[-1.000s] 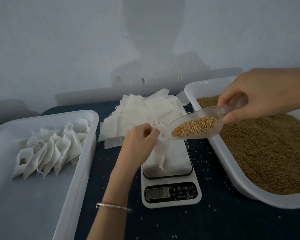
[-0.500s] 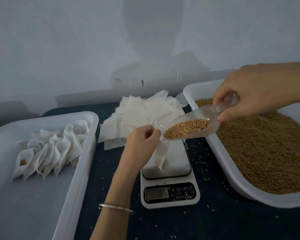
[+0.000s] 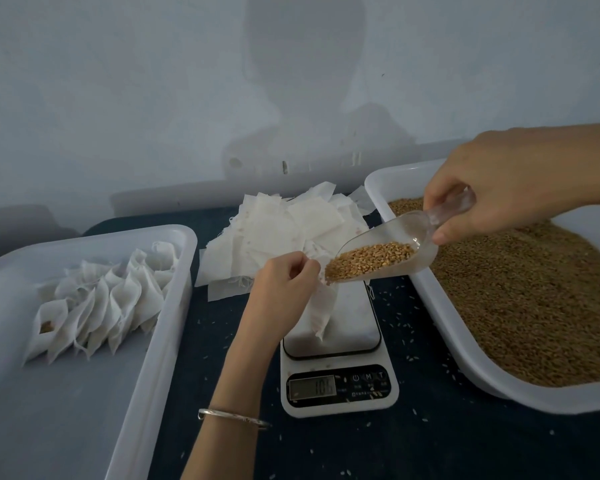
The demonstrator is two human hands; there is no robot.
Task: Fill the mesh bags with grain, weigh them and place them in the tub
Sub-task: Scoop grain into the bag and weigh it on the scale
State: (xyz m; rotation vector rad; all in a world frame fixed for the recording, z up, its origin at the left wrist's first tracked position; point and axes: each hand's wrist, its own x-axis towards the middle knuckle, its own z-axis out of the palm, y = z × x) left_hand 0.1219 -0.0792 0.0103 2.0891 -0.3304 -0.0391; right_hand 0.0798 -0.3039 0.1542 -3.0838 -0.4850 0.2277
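My left hand [image 3: 279,289] pinches the top of a white mesh bag [image 3: 321,315] whose bottom rests on the scale [image 3: 340,372]. My right hand [image 3: 499,185] grips the handle of a clear plastic scoop [image 3: 395,244] loaded with grain [image 3: 368,261]. The scoop's front lip is at the bag's mouth, right beside my left fingers. Several filled bags [image 3: 97,303] stand in a row in the white tub [image 3: 84,410] on the left. A second white tub [image 3: 409,285] on the right holds loose grain [image 3: 534,306].
A heap of flat empty mesh bags [image 3: 284,233] lies behind the scale by the wall. Stray grains dot the dark cloth [image 3: 430,452] around the scale. The two tubs flank the scale closely. A bangle [image 3: 232,417] sits on my left wrist.
My right hand has carried the loaded scoop left and tipped it down toward the bag's mouth. The left hand has stayed put. The scale's reading has changed.
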